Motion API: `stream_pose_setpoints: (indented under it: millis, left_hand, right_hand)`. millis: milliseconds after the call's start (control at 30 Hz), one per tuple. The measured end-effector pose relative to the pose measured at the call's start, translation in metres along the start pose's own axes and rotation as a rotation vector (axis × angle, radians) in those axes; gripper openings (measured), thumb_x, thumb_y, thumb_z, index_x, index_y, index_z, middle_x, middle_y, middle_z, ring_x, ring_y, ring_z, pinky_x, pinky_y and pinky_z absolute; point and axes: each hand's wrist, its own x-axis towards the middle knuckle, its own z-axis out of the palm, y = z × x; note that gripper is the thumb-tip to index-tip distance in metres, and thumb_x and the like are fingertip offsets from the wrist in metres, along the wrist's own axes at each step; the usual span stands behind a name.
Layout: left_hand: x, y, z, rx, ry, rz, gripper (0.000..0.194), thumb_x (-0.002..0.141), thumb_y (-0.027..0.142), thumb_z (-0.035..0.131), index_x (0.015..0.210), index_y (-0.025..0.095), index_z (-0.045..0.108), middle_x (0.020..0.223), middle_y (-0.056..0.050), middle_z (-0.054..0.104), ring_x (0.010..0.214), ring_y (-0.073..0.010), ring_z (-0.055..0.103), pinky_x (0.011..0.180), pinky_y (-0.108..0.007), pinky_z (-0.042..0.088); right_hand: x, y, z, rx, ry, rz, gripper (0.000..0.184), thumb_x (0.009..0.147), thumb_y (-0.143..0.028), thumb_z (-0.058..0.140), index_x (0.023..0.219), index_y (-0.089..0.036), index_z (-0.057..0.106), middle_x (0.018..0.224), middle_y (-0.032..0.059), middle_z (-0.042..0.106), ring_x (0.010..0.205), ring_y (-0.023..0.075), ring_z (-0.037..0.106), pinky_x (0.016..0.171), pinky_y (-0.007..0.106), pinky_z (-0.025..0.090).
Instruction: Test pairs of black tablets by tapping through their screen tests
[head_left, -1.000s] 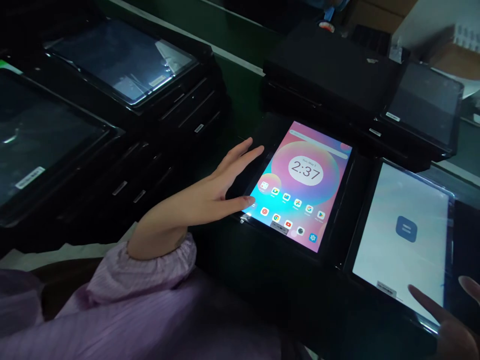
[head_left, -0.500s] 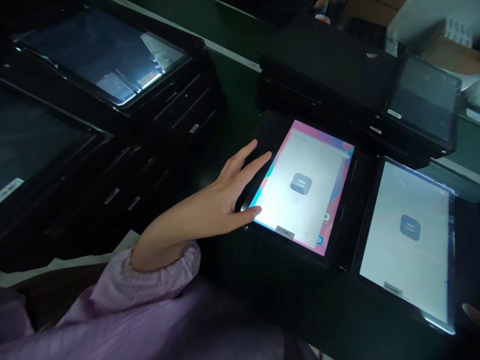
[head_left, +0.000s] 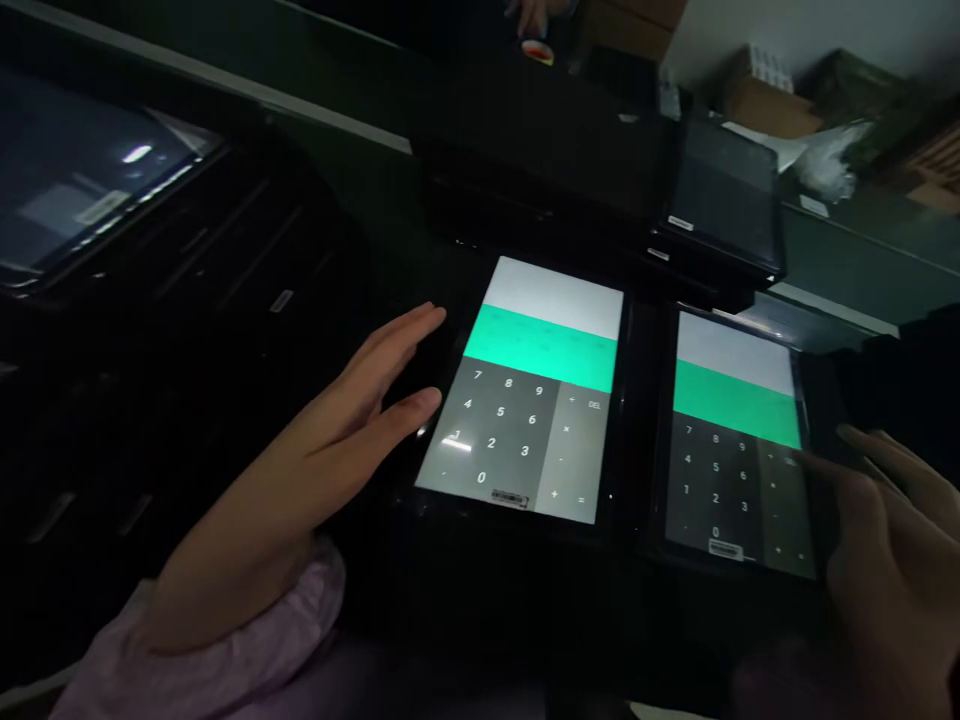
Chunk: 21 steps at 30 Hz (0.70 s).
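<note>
Two lit tablets lie side by side, both showing a calculator screen with a green band and a dark keypad. Just left of the left tablet (head_left: 517, 415) is my left hand (head_left: 356, 415), fingers stretched and thumb apart, with nothing in it. Its thumb tip is beside the tablet's edge. At the right side, my right hand (head_left: 889, 535) is dim and slightly blurred, fingers apart and holding nothing. One of its fingers reaches the right edge of the right tablet (head_left: 724, 470), close to the DEL key; whether it touches the glass I cannot tell.
Behind the lit pair is a dark stack (head_left: 540, 150), with a dark tablet (head_left: 724, 190) at its right end. Another dark-screened tablet (head_left: 75, 185) lies on stacked units at the left. Further back are a person's hand (head_left: 534, 15), a tape roll (head_left: 537, 52) and a cardboard box (head_left: 769, 105).
Both screens have switched from a pale page with a grey icon to the calculator. My right hand has come in from the right edge. My left hand has drawn back off the left tablet's edge.
</note>
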Motion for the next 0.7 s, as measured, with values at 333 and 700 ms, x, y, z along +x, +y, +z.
stream_pose_setpoints:
  millis: [333, 700]
  left_hand:
    - [0.012, 0.014, 0.035, -0.030, 0.233, 0.061, 0.055, 0.109, 0.058, 0.049, 0.161, 0.042, 0.055, 0.174, 0.005, 0.052, 0.157, -0.0344, 0.055, 0.132, -0.055, 0.046]
    - [0.013, 0.010, 0.036, -0.015, 0.286, 0.059, 0.052, 0.107, 0.057, 0.052, 0.157, 0.047, 0.060, 0.170, 0.010, 0.057, 0.154, -0.0374, 0.057, 0.130, -0.059, 0.048]
  right_hand:
    - [0.030, 0.016, 0.017, -0.089, -0.127, -0.085, 0.042, 0.109, -0.060, 0.056, 0.103, -0.033, 0.088, 0.147, 0.0049, 0.073, 0.154, 0.0444, 0.052, 0.112, 0.074, 0.052]
    - [0.031, 0.012, 0.015, -0.153, -0.113, -0.086, 0.044, 0.111, -0.056, 0.056, 0.105, -0.028, 0.089, 0.151, 0.0087, 0.070, 0.155, 0.0476, 0.049, 0.113, 0.077, 0.053]
